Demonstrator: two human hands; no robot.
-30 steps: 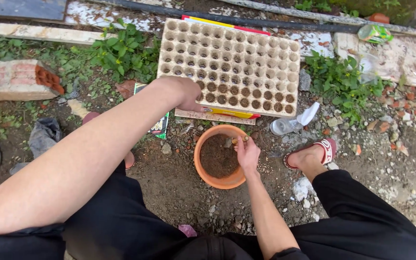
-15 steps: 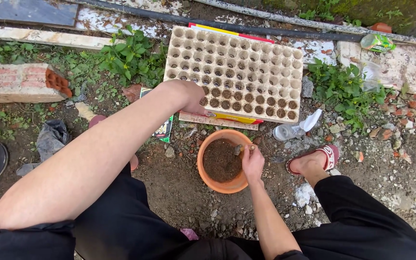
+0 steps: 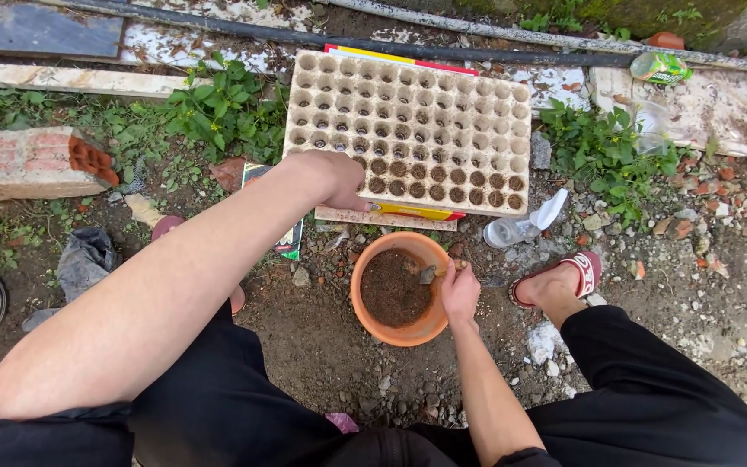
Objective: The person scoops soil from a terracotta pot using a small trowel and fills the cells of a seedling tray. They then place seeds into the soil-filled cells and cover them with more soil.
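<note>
Soil in the orange pot point(image 3: 365, 311) sits on bare, stony dirt point(image 3: 322, 355) between my knees. My right hand point(image 3: 460, 290) pinches a small scoop point(image 3: 428, 274) over the pot's rim. My left hand point(image 3: 332, 177), fingers curled together, rests on the near edge of the seed tray point(image 3: 408, 121). Beyond lie weeds point(image 3: 222, 108), a brick point(image 3: 28, 160) and a black pipe point(image 3: 304, 35).
</note>
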